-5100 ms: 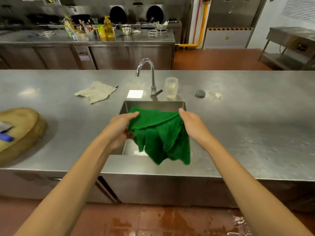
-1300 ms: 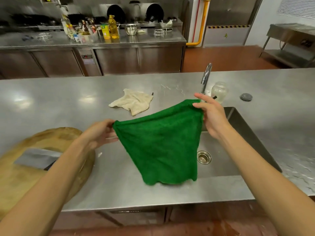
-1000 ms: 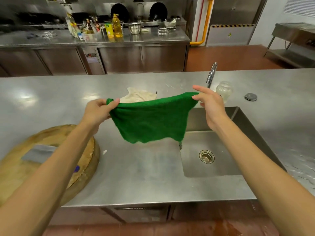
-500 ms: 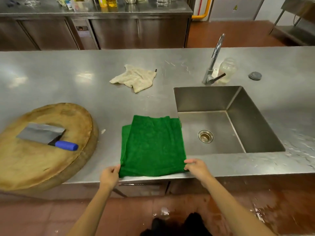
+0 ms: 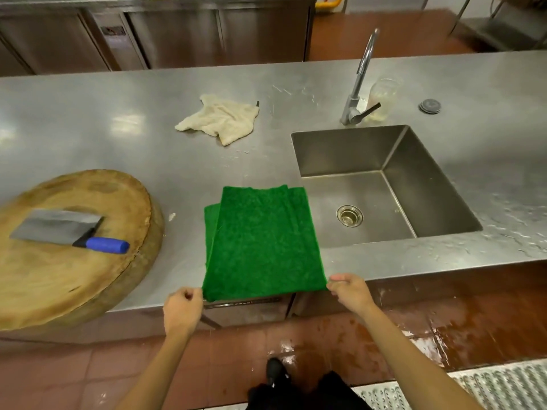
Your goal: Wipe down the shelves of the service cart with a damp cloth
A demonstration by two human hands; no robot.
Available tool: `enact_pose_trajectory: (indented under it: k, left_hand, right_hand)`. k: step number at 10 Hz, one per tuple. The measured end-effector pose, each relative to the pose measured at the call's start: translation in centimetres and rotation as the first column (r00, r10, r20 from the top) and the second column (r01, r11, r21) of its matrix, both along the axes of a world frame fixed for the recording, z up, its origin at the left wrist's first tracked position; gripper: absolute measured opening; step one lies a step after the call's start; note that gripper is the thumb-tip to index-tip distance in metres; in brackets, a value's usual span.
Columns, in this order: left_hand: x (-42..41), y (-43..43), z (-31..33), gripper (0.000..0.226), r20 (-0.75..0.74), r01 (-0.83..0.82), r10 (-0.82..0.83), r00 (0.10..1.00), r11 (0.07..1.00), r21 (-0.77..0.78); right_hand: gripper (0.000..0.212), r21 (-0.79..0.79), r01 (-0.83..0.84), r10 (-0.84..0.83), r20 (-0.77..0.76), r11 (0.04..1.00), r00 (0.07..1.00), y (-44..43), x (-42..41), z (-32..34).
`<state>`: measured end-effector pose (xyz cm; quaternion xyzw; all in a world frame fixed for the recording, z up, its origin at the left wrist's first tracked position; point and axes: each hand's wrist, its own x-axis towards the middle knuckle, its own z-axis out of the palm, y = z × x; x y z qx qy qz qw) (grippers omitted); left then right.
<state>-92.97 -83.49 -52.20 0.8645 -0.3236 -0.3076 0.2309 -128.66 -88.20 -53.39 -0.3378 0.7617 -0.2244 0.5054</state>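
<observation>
A green cloth (image 5: 262, 244) lies folded flat on the steel counter (image 5: 148, 137), just left of the sink, its near edge hanging slightly over the counter's front edge. My left hand (image 5: 182, 310) pinches the cloth's near left corner. My right hand (image 5: 349, 291) pinches the near right corner. Both hands are at the counter's front edge. No service cart is in view.
A sink (image 5: 381, 184) with a tap (image 5: 359, 81) is to the right. A beige rag (image 5: 220, 121) lies farther back. A round wooden chopping block (image 5: 59, 273) with a blue-handled cleaver (image 5: 69, 229) sits at the left. A jar (image 5: 383, 97) stands by the tap. The tiled floor is wet.
The cloth, held up spread in the air a second ago, now lies folded on the counter. Both hands have come down to its near corners.
</observation>
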Motion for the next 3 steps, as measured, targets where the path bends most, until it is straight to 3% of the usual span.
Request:
enact_pose_trajectory:
  k: [1, 3]
  left_hand:
    - [-1.1, -0.8, 2.2, 0.019, -0.075, -0.087, 0.083, 0.994, 0.995, -0.054]
    - [-5.7, -4.1, 5.5, 0.023, -0.199, -0.001, -0.060, 0.978, 0.956, -0.294]
  right_hand:
    - [0.014, -0.085, 0.024, -0.020, 0.054, 0.996, 0.998, 0.8, 0.3, 2.1]
    - [0.011, -0.292, 0.198, -0.082, 0.365, 0.936, 0.927, 2.7, -0.3, 8.3]
